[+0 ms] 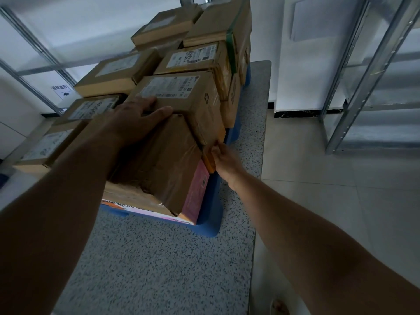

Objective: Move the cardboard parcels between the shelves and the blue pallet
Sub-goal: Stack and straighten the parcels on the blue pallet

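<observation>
Resting flat on taped parcel [159, 160] — left hand [134, 119], right hand [225, 159] pinching its corner

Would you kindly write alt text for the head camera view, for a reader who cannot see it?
A person's left hand rests flat on a taped cardboard parcel while the right hand grips the lower corner of the labelled parcel behind it. Both sit among stacked parcels on a blue pallet; metal shelves stand to the right.

A speckled grey mat [159, 258] covers the pale tiled floor [318, 178] — a small printed sign [63, 90] hangs on the white wall [68, 26].
</observation>
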